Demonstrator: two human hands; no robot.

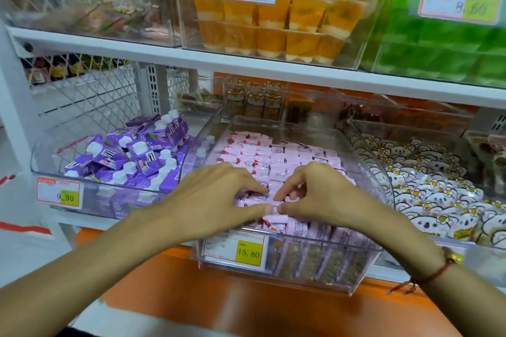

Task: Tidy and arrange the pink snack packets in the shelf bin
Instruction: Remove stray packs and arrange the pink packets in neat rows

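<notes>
Head cam looks down on both hands working the front rows of pink snack packets [276, 157] in the clear shelf bin [364, 249]. Left hand [216, 194] lies flat, fingers together, pressing packets down, probably to keep the rows from popping up. Right hand [315, 194] has curled fingers pinching 1 or 2 packets against the thumb, I'd guess to square them. Packets: dozens, too many to count. 1 yellow 15.80 price tag [241, 250] on the front.
</notes>
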